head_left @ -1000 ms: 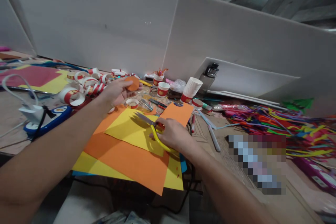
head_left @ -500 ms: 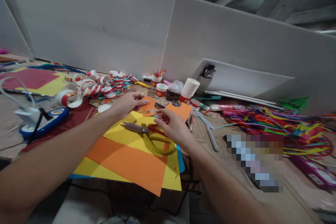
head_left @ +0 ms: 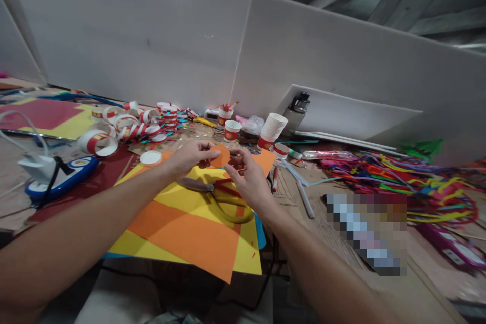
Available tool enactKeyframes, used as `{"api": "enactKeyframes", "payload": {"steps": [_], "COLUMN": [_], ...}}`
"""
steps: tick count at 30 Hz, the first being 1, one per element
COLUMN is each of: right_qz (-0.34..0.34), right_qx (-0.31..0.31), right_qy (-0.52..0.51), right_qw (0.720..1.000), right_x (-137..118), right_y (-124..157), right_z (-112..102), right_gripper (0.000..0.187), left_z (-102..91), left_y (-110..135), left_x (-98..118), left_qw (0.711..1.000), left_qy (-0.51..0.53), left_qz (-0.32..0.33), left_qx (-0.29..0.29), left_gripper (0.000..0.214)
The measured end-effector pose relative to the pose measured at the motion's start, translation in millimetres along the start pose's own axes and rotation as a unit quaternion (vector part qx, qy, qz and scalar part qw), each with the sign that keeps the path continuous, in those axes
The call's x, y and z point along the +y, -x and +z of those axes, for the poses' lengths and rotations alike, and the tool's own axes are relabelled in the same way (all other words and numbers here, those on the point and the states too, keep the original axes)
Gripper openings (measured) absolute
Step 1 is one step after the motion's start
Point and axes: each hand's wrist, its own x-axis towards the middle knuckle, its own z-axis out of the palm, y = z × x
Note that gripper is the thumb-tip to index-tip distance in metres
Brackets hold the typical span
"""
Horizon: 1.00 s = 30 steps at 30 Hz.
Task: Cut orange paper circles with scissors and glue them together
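Note:
A small rounded piece of orange paper (head_left: pixel 220 157) is pinched between the thumb and fingers of my left hand (head_left: pixel 192 157). Close to the paper's right edge is my right hand (head_left: pixel 248 174), its fingers curved and its thumb apart from them. Whether its fingertips touch the paper I cannot tell. Scissors (head_left: pixel 231 217) with yellow and red handles lie below both hands on yellow paper (head_left: pixel 182 195). An orange sheet (head_left: pixel 186 238) lies over the yellow one, nearer to me. Another cut orange piece (head_left: pixel 268 162) is behind my right hand.
Paper-ring chains (head_left: pixel 127 126) and a power strip (head_left: pixel 63 179) are on the left. Stacked paper cups (head_left: pixel 272 130), a bottle (head_left: pixel 298 111) and a cup of sticks (head_left: pixel 225 115) stand behind. Pipe cleaners (head_left: pixel 421 182) are heaped at right, beyond a glue stick (head_left: pixel 306 200).
My left hand has moved slightly right and turned the orange piece. My right hand's fingers have come up nearer to it. The scissors stay on the paper.

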Motion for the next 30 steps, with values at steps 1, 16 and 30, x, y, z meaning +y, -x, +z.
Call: {"api": "enactKeyframes", "payload": {"steps": [1,16,30], "right_qz": [0.007,-0.074,-0.003], "right_qx": [-0.018,-0.277,-0.11], "right_qy": [0.027,0.348,-0.034], "right_qw": [0.999,0.893,0.993], "right_x": [-0.6,-7.6,-5.3], "right_y": [0.3,20.7,4.8], "right_z": [-1.6,-6.0,-9.7], "right_gripper": [0.032,0.053,0.055], "left_z": [-0.4,-65.0,-27.8], "left_y": [-0.1,-15.5,-9.1], "left_x": [1.4,38.0,25.5], "left_qw": [1.0,0.951,0.975], "left_qy": [0.008,0.199,0.174], "left_qz": [0.004,0.069,0.053], "left_qx": [0.012,0.226,0.127], "left_gripper": [0.028,0.011,0.011]}}
